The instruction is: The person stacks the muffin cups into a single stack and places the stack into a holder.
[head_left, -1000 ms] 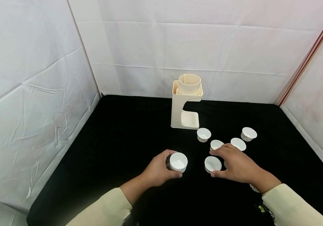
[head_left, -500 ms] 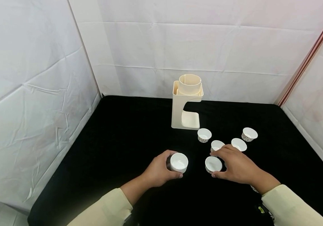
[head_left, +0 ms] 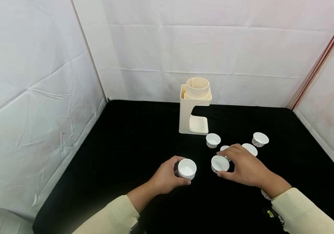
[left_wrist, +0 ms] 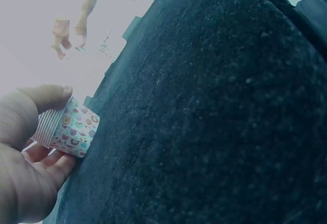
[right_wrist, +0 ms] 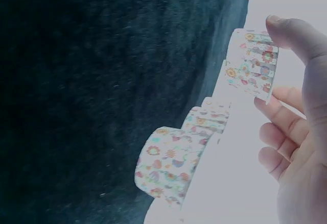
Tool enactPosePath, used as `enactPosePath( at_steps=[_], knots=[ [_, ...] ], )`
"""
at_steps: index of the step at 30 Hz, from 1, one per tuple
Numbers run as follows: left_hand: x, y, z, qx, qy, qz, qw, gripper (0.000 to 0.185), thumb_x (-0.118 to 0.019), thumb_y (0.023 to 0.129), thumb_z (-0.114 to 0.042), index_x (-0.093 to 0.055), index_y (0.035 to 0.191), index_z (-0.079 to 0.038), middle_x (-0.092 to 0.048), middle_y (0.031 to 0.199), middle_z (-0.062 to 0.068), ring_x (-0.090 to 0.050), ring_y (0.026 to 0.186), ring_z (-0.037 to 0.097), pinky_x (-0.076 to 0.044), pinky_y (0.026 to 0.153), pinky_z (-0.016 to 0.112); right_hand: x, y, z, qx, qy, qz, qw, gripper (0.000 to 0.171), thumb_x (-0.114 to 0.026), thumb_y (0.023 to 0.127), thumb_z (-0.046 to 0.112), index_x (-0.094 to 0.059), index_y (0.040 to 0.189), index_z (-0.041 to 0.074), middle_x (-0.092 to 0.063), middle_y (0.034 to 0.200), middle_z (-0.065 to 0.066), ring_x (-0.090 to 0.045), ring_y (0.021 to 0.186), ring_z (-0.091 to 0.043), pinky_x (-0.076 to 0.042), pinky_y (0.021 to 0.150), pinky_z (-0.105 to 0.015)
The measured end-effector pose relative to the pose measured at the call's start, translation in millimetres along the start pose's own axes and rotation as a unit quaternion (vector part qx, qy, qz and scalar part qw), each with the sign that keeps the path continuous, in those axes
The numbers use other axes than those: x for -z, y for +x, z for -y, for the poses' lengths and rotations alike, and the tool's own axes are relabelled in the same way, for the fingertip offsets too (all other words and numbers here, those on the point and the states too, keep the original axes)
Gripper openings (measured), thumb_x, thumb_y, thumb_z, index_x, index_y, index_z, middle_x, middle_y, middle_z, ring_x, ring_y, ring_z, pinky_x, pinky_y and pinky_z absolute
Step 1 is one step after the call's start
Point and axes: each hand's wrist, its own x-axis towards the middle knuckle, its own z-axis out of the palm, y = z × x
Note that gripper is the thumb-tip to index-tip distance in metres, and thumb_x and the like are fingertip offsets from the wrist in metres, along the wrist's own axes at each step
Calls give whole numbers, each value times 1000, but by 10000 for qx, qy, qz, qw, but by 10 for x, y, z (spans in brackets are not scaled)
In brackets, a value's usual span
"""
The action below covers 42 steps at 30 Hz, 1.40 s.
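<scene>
- On the black worktop point(head_left: 131, 136), seen from the head camera, the left hand point(head_left: 165, 175) curls its fingers round a small white cup point(head_left: 187, 168), which stands near the front middle.
- Just to its right, the right hand point(head_left: 244, 167) pinches a second cup point(head_left: 220, 163) between thumb and fingers; whether that cup is lifted off the cloth cannot be told here.
- Behind the right hand lie three loose cups point(head_left: 213, 140), with a fourth partly hidden by the fingers, and a cream dispenser stand point(head_left: 194, 107) stands upright further back.
- At the left wrist, the thumb and fingers point(left_wrist: 48, 94) grip a patterned paper cup point(left_wrist: 69, 128) at the edge of the dark cloth.
- At the right wrist, the thumb point(right_wrist: 299, 38) and fingers hold a flowered cup point(right_wrist: 253, 63), which seems lifted; two more cups point(right_wrist: 171, 165) sit below it, apart from the hand.
</scene>
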Motion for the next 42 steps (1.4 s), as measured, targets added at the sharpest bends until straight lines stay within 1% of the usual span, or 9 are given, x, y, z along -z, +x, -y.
enactPosePath(
  at_steps=[5,13,18,28,35,42],
  knots=[
    [-23,4,-5,25,-6,-1,10000,71,-94,75,-20,-57,134,-7,-65,122,4,-63,110,21,-51,99,44,44,31,34,9,104,-75,9999,63,-87,79,46,-69,128,12,-65,122,0,-53,119,-21,-52,97,-46],
    [-29,4,6,22,-30,8,10000,71,-94,75,-20,-57,134,-7,-65,122,4,-63,111,20,-51,100,44,61,122,82,276,227,-307,9989,65,-87,79,45,-67,132,12,-65,124,2,-51,120,-19,-51,98,-44],
    [-17,4,-2,-4,0,-3,10000,71,-94,75,-20,-57,134,-7,-65,122,4,-63,110,20,-51,99,43,78,179,126,343,295,-381,9983,65,-87,79,45,-67,132,14,-64,125,3,-51,120,-19,-49,100,-44],
    [9,8,-3,-17,-30,42,10000,70,-94,75,-20,-57,133,-9,-65,122,2,-63,110,18,-52,99,42,124,261,248,357,405,-352,9979,62,-85,81,46,-67,130,14,-64,129,4,-50,124,-19,-47,104,-45],
    [19,2,-1,-20,-31,64,10000,70,-94,75,-21,-57,134,-9,-65,122,2,-63,109,18,-52,98,41,127,333,343,530,486,-384,9967,60,-85,81,47,-68,129,14,-64,127,6,-50,121,-16,-48,103,-44],
    [28,-5,1,-38,2,78,10000,70,-94,76,-22,-57,134,-9,-65,121,2,-63,109,17,-52,98,42,144,386,460,573,486,-343,9966,59,-83,82,48,-68,130,16,-65,127,6,-51,123,-16,-47,105,-44]
  ],
)
